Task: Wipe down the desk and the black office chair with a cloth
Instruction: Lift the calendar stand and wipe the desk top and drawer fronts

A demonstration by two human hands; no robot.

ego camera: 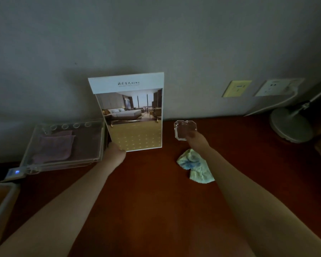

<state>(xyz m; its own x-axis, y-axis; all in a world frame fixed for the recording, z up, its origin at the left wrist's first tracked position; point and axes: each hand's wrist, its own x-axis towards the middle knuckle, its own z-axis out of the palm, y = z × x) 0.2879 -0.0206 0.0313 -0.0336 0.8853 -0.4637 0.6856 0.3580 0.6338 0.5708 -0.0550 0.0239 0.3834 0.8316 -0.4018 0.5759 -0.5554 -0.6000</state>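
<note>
A grey wall point(174, 34) fills the upper half of the view. Below it lies the reddish-brown desk point(156, 201), and both bare forearms reach over it towards the wall.

At the left, against the wall, stands a clear plastic tray point(63, 164) with a folded pink towel point(54, 147) inside it. Just to the right of the tray is a large brochure point(133, 115) with a photo of a hotel room on the cover. It is held upright, a little tilted, and the left hand point(115, 153) grips it at its lower left corner with curled fingers. I cannot tell if its lower edge rests on the desk.

At the far right, the round white base of a lamp point(289, 125) stands on the desk near the wall. At the lower left edge a part of a pale box point(0, 206) is visible.

The cloth point(195, 166), light green with some blue, lies crumpled on the desk, just beside the right forearm and partly under it. No hand is holding it.

The right hand point(196, 140) pinches a small clear glass ashtray point(183, 129) at its near edge; a fingertip is seen through the glass. The ashtray is tilted, near the wall and to the right of the brochure.

On the wall at the right there is a yellow plate point(236, 88) and beside it a white socket point(274, 87) with a plug in it. At the left front corner of the tray is a small device point(15, 172) with a blue light.
</note>
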